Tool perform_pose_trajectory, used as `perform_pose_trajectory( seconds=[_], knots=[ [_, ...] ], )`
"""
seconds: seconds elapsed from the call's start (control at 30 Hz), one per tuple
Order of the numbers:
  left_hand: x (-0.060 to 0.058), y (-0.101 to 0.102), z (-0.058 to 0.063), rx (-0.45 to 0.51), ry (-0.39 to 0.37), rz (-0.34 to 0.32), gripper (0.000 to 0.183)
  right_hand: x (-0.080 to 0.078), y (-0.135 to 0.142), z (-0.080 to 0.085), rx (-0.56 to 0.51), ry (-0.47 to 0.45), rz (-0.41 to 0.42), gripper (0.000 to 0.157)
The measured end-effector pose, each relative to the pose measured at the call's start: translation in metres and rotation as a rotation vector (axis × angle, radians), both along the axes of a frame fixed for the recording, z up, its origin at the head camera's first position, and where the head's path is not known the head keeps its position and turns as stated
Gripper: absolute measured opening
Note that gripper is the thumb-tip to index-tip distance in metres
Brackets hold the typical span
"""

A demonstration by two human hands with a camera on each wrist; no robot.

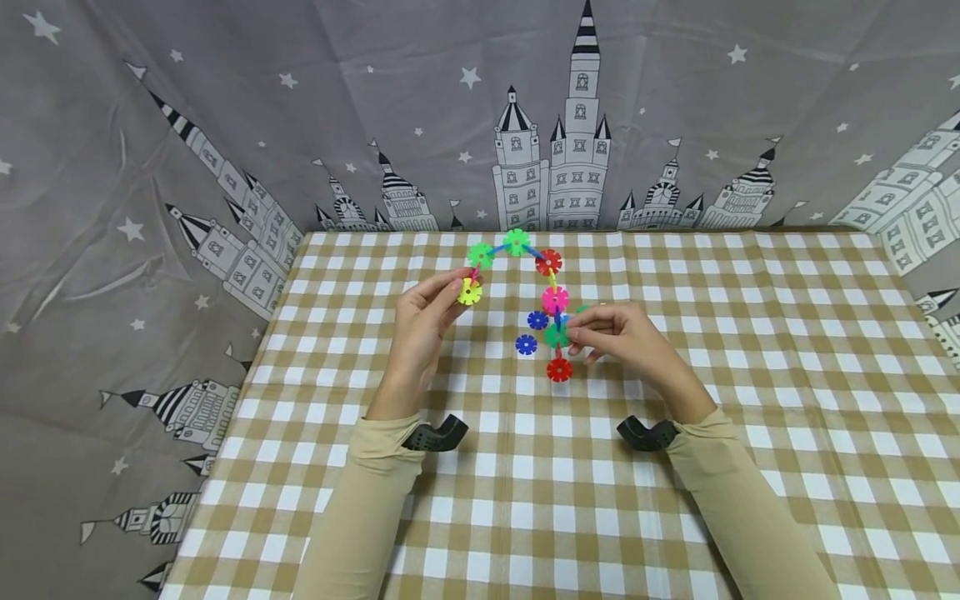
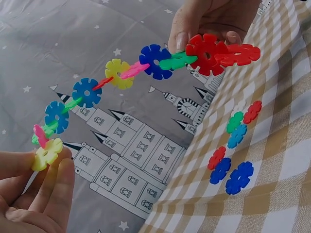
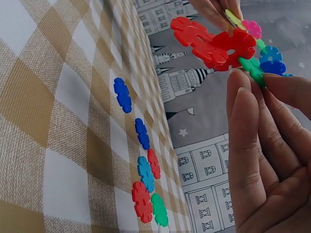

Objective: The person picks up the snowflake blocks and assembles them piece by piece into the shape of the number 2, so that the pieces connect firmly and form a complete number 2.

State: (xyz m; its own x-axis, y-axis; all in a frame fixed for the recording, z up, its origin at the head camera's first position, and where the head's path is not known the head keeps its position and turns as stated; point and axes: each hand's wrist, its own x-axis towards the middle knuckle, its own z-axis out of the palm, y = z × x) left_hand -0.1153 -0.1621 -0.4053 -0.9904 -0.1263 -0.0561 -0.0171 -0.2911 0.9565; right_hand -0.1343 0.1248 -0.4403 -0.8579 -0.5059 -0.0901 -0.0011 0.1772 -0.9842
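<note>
A chain of notched plastic snowflake discs, in several colours, arches between the two hands. At its left end the left hand pinches a yellow snowflake disc between thumb and fingers. The right hand pinches a green snowflake disc close to the other end. Beyond those fingers hang red discs, joined to the green one and pointing toward the person. Along the top of the arch, a bright green disc sits farthest from the body. The held chain is raised above the table, as both wrist views show.
Loose discs lie on the checked tablecloth beneath the chain: two dark blue discs, plus red, light blue and green ones, partly behind the right hand in the head view. A grey castle-print curtain rises behind the table. Black curved mounts sit at both wrists.
</note>
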Motion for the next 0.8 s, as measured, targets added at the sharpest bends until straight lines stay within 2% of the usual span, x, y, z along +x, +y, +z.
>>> perform_pose_trajectory(
  seconds=[0.8],
  knots=[
    [-0.0005, -0.0011, 0.0005, 0.004, -0.008, -0.03, 0.027, 0.0004, -0.0004, 0.0011, 0.018, 0.018, 0.006, 0.022]
  ],
)
